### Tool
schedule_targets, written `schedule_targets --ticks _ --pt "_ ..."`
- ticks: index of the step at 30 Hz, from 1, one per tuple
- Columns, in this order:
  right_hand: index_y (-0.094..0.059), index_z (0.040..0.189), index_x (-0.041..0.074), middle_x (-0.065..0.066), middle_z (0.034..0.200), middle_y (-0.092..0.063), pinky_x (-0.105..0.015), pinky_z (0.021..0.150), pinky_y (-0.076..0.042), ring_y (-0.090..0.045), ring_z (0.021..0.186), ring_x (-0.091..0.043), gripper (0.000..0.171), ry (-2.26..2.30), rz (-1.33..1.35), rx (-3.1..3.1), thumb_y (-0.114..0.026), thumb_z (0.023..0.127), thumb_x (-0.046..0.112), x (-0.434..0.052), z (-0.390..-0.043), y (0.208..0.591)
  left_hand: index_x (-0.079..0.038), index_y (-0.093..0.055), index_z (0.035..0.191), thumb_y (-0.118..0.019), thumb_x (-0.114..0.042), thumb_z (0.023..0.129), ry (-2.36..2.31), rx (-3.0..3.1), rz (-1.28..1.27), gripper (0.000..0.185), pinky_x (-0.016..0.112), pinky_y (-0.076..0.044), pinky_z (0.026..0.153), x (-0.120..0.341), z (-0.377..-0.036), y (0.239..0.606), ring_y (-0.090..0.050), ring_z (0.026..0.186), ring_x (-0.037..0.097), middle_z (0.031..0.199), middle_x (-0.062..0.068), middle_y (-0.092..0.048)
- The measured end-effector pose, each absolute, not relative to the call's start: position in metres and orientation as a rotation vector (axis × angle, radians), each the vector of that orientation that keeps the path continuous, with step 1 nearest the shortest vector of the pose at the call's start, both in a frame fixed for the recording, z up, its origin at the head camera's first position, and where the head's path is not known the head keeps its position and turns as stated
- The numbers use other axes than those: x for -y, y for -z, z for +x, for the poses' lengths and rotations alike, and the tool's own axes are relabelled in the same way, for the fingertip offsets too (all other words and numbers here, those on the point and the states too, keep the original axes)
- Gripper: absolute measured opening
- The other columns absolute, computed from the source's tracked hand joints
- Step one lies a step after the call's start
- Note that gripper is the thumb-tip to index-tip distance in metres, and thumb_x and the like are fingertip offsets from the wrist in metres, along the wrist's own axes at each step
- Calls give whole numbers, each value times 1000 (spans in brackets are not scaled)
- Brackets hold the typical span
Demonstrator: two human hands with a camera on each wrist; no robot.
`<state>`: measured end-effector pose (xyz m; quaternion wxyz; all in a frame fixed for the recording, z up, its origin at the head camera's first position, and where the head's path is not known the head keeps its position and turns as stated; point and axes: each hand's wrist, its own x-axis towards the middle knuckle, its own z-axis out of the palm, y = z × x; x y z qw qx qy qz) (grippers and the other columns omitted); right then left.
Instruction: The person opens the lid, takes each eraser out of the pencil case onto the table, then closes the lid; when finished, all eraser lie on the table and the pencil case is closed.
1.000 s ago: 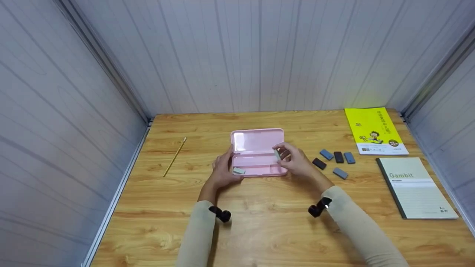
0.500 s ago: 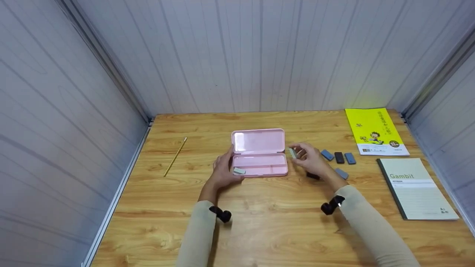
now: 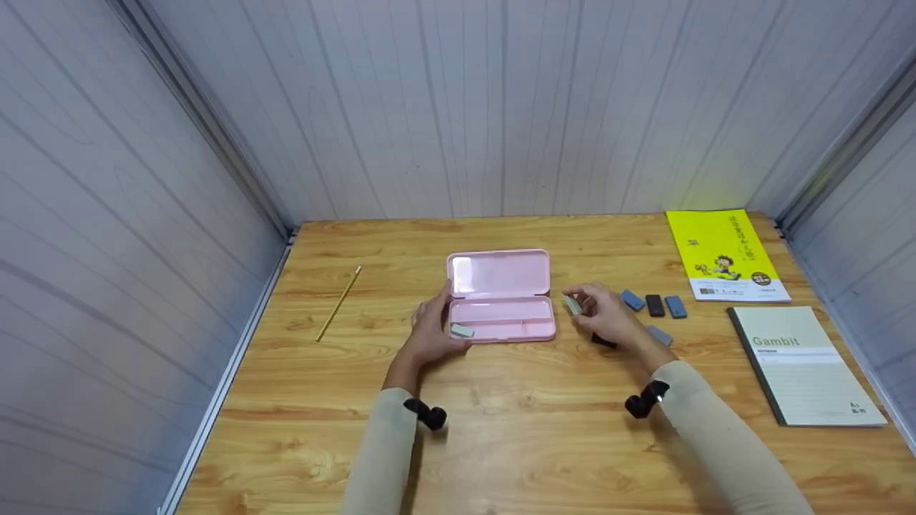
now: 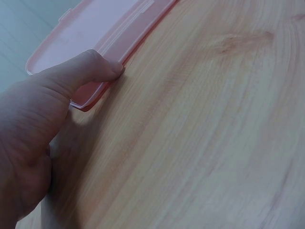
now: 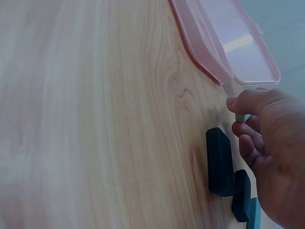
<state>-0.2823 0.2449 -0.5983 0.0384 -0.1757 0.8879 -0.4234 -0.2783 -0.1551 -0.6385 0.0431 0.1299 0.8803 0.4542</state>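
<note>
An open pink pencil case (image 3: 501, 275) lies mid-table, with a grey eraser (image 3: 461, 330) in its near left corner. My left hand (image 3: 431, 327) holds the case's left end. In the left wrist view the thumb (image 4: 90, 69) presses on the case rim (image 4: 102, 45). My right hand (image 3: 605, 315) hovers just right of the case and pinches another grey eraser (image 3: 572, 305) between thumb and fingers. The right wrist view shows that eraser (image 5: 239, 117) under the thumb, above a black eraser (image 5: 219, 162) on the wood.
Several blue and black erasers (image 3: 654, 305) lie right of the hand. A yellow book (image 3: 726, 254) and a Gambit notebook (image 3: 801, 365) sit at the right edge. A pencil (image 3: 338, 303) lies at the left. Walls enclose three sides.
My right hand has carried the grey eraser from over the case's right end out to the table beside it. The left hand and the case have stayed put.
</note>
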Motion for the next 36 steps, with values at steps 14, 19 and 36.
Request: schedule_targets --ticks 14,19,36 --pt "-72 144 1 -26 121 -70 -22 76 -50 -63 92 -16 46 1216 -531 -2690 -80 99 1 -246 -285 601 -18 -17 183 -101 -31 74 -1397 -2692 380 138 63 -10 138 152 -277 637 -36 162 42 175 12 -52" --pt "-72 144 1 -25 121 -70 -22 77 -51 -65 92 -17 46 1223 -521 -2682 -80 99 1 -246 -284 598 -15 -20 182 -99 -25 74 -1399 -2704 402 134 66 -11 136 151 -273 632 -39 157 44 172 16 -54" --pt "-72 144 2 -24 124 -71 -33 91 -59 -71 111 -34 42 1195 -704 -2610 -77 103 3 -198 -277 571 -17 -19 182 -101 -28 75 -1404 -2658 429 136 64 -13 138 159 -280 637 -38 160 42 176 13 -51"
